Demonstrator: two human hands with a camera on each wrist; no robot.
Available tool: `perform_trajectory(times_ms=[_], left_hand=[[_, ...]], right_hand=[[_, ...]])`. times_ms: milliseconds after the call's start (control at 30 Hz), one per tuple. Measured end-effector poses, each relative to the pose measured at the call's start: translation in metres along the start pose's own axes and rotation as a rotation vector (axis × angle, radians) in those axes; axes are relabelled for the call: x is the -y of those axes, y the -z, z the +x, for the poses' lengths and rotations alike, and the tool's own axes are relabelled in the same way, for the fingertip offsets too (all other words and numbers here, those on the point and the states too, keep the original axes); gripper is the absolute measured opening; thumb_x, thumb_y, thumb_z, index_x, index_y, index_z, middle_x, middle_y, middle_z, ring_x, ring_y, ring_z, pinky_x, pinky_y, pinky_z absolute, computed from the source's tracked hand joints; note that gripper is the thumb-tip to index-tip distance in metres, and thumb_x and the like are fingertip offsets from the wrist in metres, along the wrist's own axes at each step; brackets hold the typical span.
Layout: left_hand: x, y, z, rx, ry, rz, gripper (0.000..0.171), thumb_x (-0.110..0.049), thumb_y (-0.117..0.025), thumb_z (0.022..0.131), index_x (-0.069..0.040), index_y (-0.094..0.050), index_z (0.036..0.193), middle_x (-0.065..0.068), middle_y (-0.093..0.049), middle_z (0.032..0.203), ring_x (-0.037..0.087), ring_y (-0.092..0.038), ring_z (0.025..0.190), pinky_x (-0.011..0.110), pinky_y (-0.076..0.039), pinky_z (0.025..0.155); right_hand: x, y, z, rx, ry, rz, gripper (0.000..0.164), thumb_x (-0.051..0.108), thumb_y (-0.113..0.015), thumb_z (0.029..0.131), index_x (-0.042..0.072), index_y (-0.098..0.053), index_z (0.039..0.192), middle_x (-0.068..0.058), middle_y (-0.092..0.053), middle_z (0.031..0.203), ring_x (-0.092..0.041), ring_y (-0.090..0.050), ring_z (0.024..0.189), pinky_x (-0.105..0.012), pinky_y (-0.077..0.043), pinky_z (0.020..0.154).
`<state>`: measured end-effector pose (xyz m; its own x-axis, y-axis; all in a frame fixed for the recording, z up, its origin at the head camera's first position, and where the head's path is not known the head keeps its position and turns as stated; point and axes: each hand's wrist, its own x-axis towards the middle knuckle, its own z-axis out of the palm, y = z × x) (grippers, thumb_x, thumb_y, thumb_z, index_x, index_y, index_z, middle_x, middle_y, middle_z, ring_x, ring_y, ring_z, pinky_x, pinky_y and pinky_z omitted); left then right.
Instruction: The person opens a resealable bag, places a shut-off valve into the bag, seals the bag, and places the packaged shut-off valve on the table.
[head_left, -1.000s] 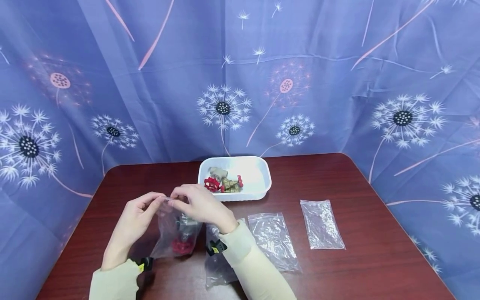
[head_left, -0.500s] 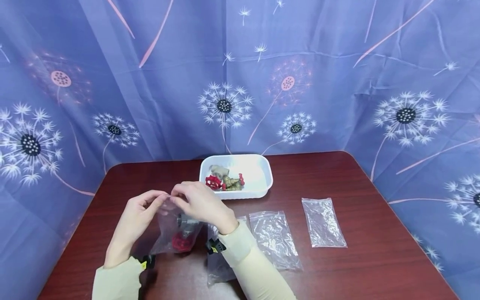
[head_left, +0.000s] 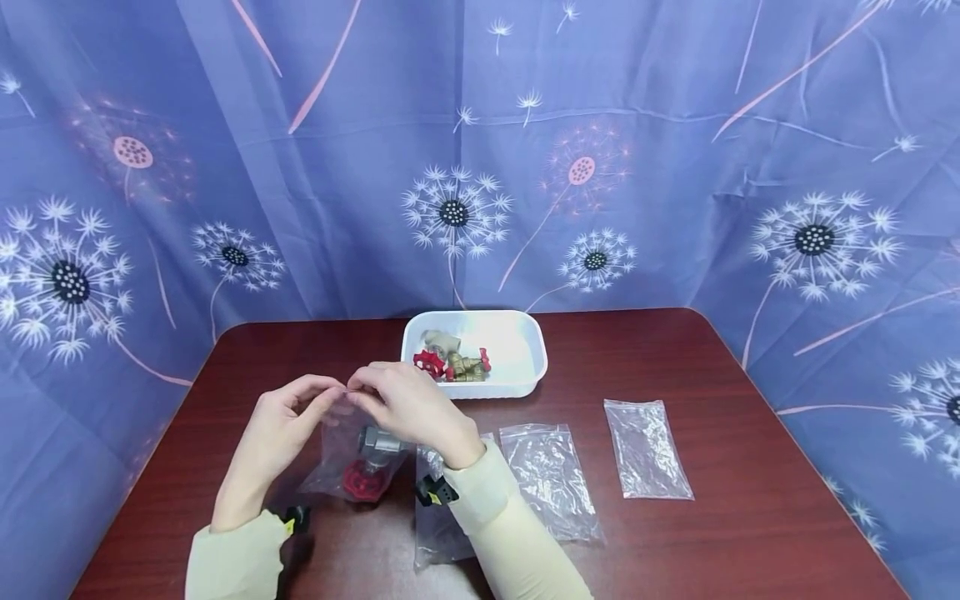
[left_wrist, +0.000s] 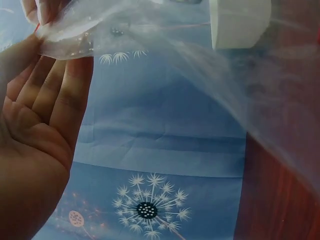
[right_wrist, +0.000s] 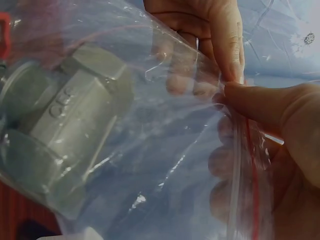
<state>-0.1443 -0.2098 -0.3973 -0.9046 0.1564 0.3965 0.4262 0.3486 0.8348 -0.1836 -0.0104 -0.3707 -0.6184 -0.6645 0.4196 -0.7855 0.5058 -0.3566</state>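
Both hands pinch the top edge of a clear zip bag [head_left: 333, 462], held at the table's left. My left hand [head_left: 279, 429] has thumb and fingertips on the zip; the left wrist view shows this hand [left_wrist: 40, 115] with the plastic [left_wrist: 75, 37] between its fingers. Right against those fingertips, my right hand [head_left: 412, 408] pinches the same edge. In the right wrist view a red zip line [right_wrist: 252, 165] runs past its thumb. Inside the bag sits a grey metal gate valve [right_wrist: 75, 120] with raised lettering; its red handwheel [head_left: 365, 481] points down.
Beyond the hands, a white tray [head_left: 517, 385] holds several valves: a grey one [head_left: 441, 342] with a red wheel and brass ones [head_left: 467, 368]. Flat zip bags lie near the right forearm [head_left: 442, 533], at centre right [head_left: 551, 483] and farther right [head_left: 648, 450]. A blue curtain [head_left: 337, 208] hangs behind.
The bagged valve has turned a little, its grey body and red wheel showing more plainly. Both hands keep their pinch on the bag's top edge. The head view has shifted slightly.
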Motion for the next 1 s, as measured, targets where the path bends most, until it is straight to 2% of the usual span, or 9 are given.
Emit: perform_trajectory(times_ms=[133, 300, 533, 833, 1000], left_hand=[[-0.002, -0.0003, 0.0, -0.021, -0.034, 0.085, 0.013, -0.006, -0.063, 0.095, -0.007, -0.07, 0.106, 0.005, -0.074, 0.087, 0.013, -0.071, 0.071, 0.023, -0.055, 0.064], [-0.0037, -0.0019, 0.0, -0.07, -0.083, 0.175, 0.015, -0.003, -0.07, 0.09, -0.011, -0.072, 0.102, 0.001, -0.073, 0.084, 0.009, -0.069, 0.068, 0.017, -0.052, 0.062], [-0.0034, -0.0051, 0.0009, -0.131, -0.184, 0.322, 0.015, -0.001, -0.073, 0.086, -0.011, -0.073, 0.096, -0.005, -0.07, 0.079, 0.004, -0.064, 0.066, 0.013, -0.048, 0.061], [-0.0012, -0.0066, 0.0024, -0.162, -0.275, 0.366, 0.019, 0.004, -0.075, 0.082, -0.01, -0.072, 0.094, -0.003, -0.069, 0.08, 0.0, -0.055, 0.066, 0.014, -0.044, 0.058], [-0.0004, -0.0082, 0.002, -0.166, -0.331, 0.383, 0.023, 0.007, -0.075, 0.08, -0.01, -0.072, 0.094, -0.002, -0.069, 0.083, 0.0, -0.056, 0.068, 0.014, -0.047, 0.057]], right_hand=[[0.0006, 0.0015, -0.0014, -0.005, -0.008, 0.013, 0.008, 0.023, -0.067, 0.095, 0.017, -0.072, 0.098, 0.012, -0.064, 0.088, 0.0, -0.054, 0.077, -0.015, -0.044, 0.073], [0.0004, 0.0013, -0.0028, -0.012, -0.017, 0.017, 0.009, 0.023, -0.067, 0.095, 0.017, -0.071, 0.099, 0.012, -0.064, 0.088, 0.001, -0.054, 0.077, -0.015, -0.044, 0.073], [0.0005, -0.0002, -0.0024, -0.053, -0.005, 0.027, 0.008, 0.023, -0.067, 0.094, 0.017, -0.071, 0.097, 0.012, -0.06, 0.084, 0.0, -0.051, 0.074, -0.013, -0.041, 0.069], [0.0026, -0.0015, -0.0019, -0.094, 0.016, -0.007, 0.006, 0.021, -0.067, 0.093, 0.015, -0.07, 0.093, 0.01, -0.056, 0.082, -0.001, -0.05, 0.073, -0.013, -0.041, 0.067], [0.0023, -0.002, -0.0037, -0.122, 0.027, -0.022, 0.005, 0.02, -0.068, 0.093, 0.016, -0.071, 0.092, 0.008, -0.057, 0.084, -0.004, -0.052, 0.074, -0.015, -0.042, 0.064]])
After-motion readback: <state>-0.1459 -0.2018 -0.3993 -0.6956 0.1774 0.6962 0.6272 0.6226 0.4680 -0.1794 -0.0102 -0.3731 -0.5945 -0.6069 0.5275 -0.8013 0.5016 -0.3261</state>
